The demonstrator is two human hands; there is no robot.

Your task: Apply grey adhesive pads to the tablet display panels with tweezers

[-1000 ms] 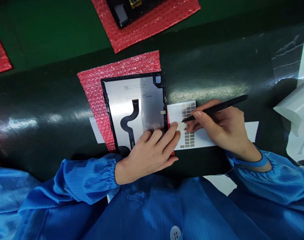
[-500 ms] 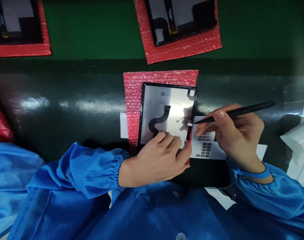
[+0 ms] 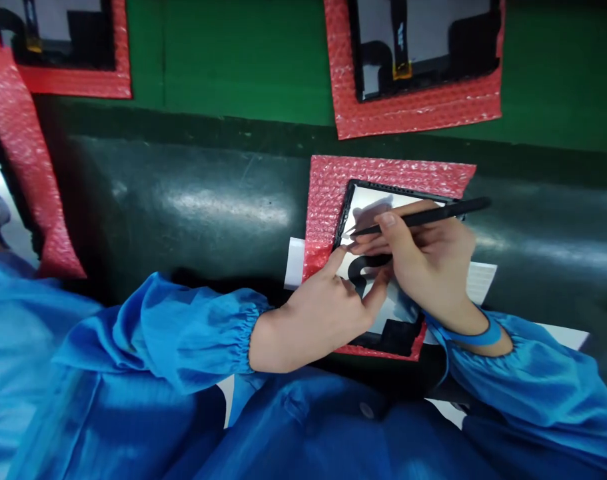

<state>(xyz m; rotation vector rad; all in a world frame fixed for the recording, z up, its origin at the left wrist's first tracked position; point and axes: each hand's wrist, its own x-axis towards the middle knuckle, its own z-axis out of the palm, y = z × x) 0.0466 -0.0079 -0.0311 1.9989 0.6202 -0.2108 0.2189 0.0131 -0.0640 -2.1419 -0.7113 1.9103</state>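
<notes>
Under and between the two hands, a display panel (image 3: 378, 227) with a black frame and a pale silver back lies flat on a sheet of red bubble wrap (image 3: 388, 175). Its long axis runs away from the person, leaning slightly toward the right hand, and a black flex cable (image 3: 366, 268) curves across its back. The right hand (image 3: 428, 267) is closed around a slim black stylus (image 3: 423, 217), pinching it between thumb and fingers. The stylus lies almost crosswise over the panel, its tip pointing toward the left hand and its far end past the panel's edge, beyond the right hand's knuckles. Whether the tip touches the panel cannot be told. The left hand (image 3: 323, 313) is open, its fingers spread and resting on the panel's near-left part. Together, the hands and stylus hide much of the panel.

Left of the left fingers, a white sheet (image 3: 294, 263) shows from under the bubble wrap, and another white sheet (image 3: 480, 283) shows right of the right hand. Beyond the hands, past the dark green mat (image 3: 183, 200), two more panels (image 3: 413, 50) on red bubble wrap lie farther off.
</notes>
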